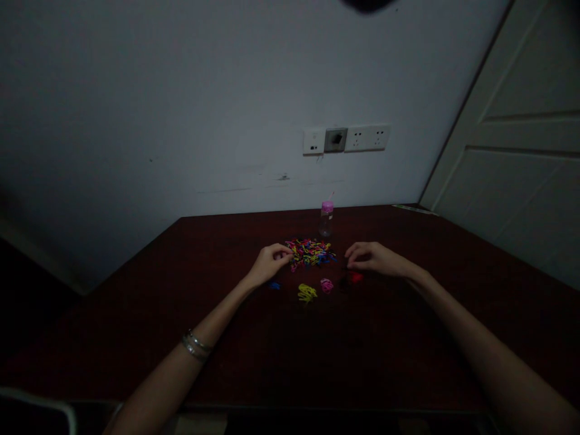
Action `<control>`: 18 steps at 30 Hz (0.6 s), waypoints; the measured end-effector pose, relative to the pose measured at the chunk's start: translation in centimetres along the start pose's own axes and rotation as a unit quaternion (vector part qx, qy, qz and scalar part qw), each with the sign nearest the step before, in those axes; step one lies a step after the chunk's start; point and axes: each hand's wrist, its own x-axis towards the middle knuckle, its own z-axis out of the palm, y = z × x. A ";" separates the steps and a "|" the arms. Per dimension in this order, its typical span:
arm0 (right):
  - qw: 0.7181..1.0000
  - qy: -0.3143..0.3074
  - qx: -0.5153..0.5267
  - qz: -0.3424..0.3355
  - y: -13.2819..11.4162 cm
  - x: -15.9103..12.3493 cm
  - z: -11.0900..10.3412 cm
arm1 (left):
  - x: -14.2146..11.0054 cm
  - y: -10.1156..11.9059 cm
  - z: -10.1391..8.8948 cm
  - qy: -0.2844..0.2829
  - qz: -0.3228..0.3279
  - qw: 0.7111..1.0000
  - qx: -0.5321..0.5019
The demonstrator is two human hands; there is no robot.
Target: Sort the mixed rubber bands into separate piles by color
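A mixed heap of small coloured rubber bands lies on the dark wooden table. My left hand rests at the heap's left edge, fingers pinched together on the bands there. My right hand lies just right of the heap, fingers curled low over the table; what they hold, if anything, is hidden. In front of the heap sit small sorted groups: blue bands, yellow bands, pink bands and red bands. The red group is right under my right hand.
A small clear bottle with a pink cap stands behind the heap near the wall. A row of wall sockets sits above it. A door is at the right. The room is dim.
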 end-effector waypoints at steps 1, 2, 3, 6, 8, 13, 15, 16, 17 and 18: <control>1.000 -0.024 -0.003 0.007 0.2 -0.1 0.0 | 0.2 -0.6 -0.1 0.007 -0.010 1.000 -0.004; 0.999 -0.043 -0.008 0.009 0.3 -0.1 0.1 | 0.3 -1.2 -0.2 0.014 -0.019 1.000 -0.011; 0.998 -0.057 -0.015 0.007 0.3 0.0 0.4 | 0.4 -1.8 -0.3 0.018 -0.026 0.999 -0.020; 0.996 -0.080 -0.046 -0.009 -0.1 0.4 1.2 | 0.8 -3.0 -0.7 0.028 -0.038 0.998 -0.047; 0.994 -0.087 -0.067 -0.017 -0.3 0.6 1.6 | 0.9 -3.3 -0.8 0.030 -0.046 0.997 -0.058; 0.993 -0.088 -0.075 -0.021 -0.4 0.6 1.8 | 0.9 -3.2 -1.1 0.029 -0.062 0.996 -0.062; 0.994 -0.085 -0.064 -0.021 -0.4 0.6 1.7 | 0.9 -3.1 -1.1 0.030 -0.065 0.995 -0.063; 0.995 -0.079 -0.057 -0.019 -0.4 0.5 1.7 | 0.9 -3.1 -1.2 0.033 -0.067 0.995 -0.063; 0.996 -0.069 -0.051 -0.015 -0.4 0.5 1.7 | 0.9 -3.2 -1.2 0.036 -0.071 0.995 -0.062; 0.998 -0.054 -0.044 -0.010 -0.3 0.5 1.7 | 1.0 -3.4 -1.3 0.040 -0.075 0.995 -0.060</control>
